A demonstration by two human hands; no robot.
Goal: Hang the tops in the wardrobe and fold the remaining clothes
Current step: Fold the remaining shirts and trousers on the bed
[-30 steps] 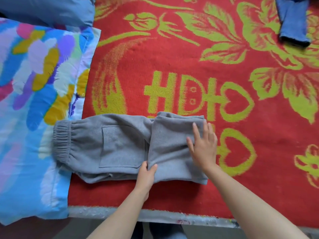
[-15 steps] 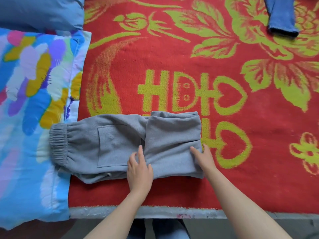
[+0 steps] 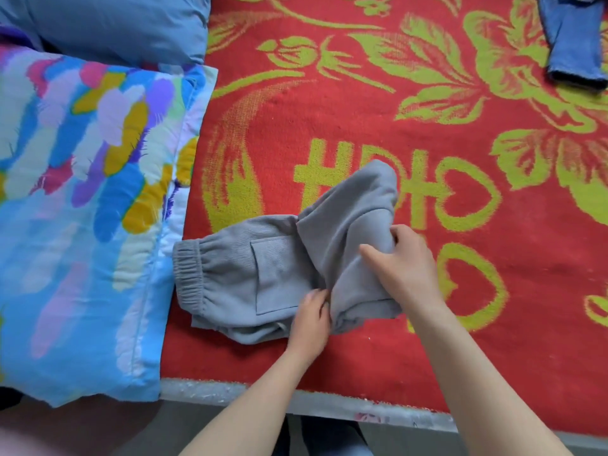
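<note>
Grey fleece is bunched in the right hand (image 3: pixel 406 268), whose fingers curl round the folded leg end of the trousers (image 3: pixel 237 258) and hold it raised off the lower layer. The left hand (image 3: pixel 311 319) pinches the cloth at the fold, just beside the pocket (image 3: pixel 279 278). The trousers lie on the red blanket (image 3: pixel 362 110) near its front edge, waistband (image 3: pixel 188 274) touching the colourful quilt (image 3: pixel 82 209). Jeans (image 3: pixel 572 44) lie well apart, far right.
</note>
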